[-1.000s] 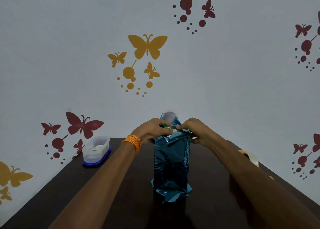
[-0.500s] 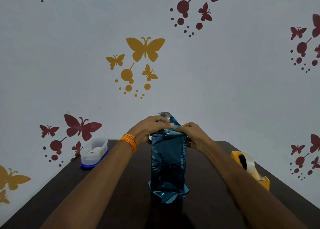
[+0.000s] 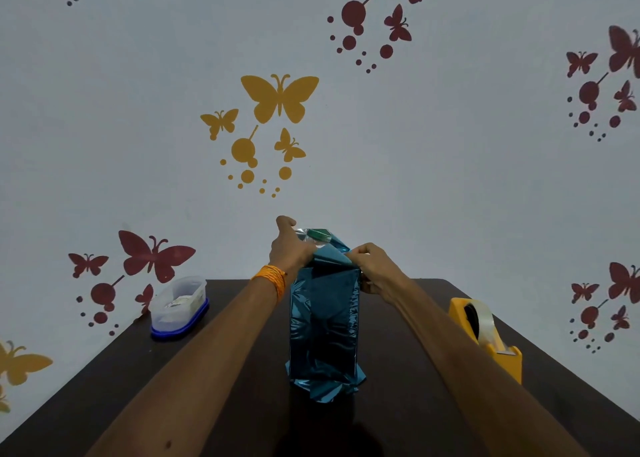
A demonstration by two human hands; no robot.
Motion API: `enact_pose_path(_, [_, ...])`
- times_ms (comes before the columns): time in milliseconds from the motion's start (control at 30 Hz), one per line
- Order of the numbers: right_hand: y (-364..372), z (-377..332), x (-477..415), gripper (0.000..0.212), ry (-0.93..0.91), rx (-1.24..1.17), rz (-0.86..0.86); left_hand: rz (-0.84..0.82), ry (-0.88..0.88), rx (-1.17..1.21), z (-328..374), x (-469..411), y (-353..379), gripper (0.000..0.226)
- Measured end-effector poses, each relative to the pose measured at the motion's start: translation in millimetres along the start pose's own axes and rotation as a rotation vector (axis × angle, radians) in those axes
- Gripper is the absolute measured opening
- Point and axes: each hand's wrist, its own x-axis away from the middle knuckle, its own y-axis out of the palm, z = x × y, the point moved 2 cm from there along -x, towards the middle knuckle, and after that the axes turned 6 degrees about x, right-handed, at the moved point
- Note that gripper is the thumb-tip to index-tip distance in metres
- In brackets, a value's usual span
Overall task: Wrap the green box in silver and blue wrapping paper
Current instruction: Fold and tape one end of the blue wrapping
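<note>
item count, one moment

green box [image 3: 319,234]: 1. wrapping paper [image 3: 323,332]: 1 sheet. hands: 2, i.e. left hand [image 3: 291,249] and right hand [image 3: 375,269]. orange wristband [image 3: 272,278]: 1. tape dispenser [image 3: 485,335]: 1. plastic container [image 3: 178,306]: 1. table [image 3: 114,394]: 1. yellow butterfly decals [image 3: 280,98], middle wall cluster: 3.

tape dispenser [image 3: 485,335] right, container [image 3: 180,306] left

Both forearms reach forward and converge. The left grip [image 3: 292,245], with an orange thread band [image 3: 272,278] on its wrist, has its fingers curled onto the wrapping paper [image 3: 323,318] and one digit raised. Just beside and slightly below it, the right grip [image 3: 372,266] pinches the paper's folded edge.
</note>
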Motion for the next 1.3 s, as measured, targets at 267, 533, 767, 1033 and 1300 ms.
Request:
enact_pose_path(267, [0,8,-9,0.031,-0.020,0.000,-0.010,0.035,0.026,-0.005,-2,3,0,0.075])
enact_pose_path(533, [-3,11,-11,0.033,-0.012,-0.004,-0.005,0.109,0.024,-0.006,-9,2,-2,0.067])
enact_pose_path(767, [-1,10,-11,0.032,-0.015,-0.013,-0.010,0.062,0.007,-0.021,-4,-1,2,0.069])
enact_pose_path(1033, [-1,11,-12,0.040,0.008,0.004,-0.018,-0.037,-0.073,0.002,-7,-5,-2,0.095])
enact_pose_path(1300, [-4,6,-2,0.044,0.004,0.002,-0.012,-0.007,-0.092,0.056,-1,-1,-7,0.082])
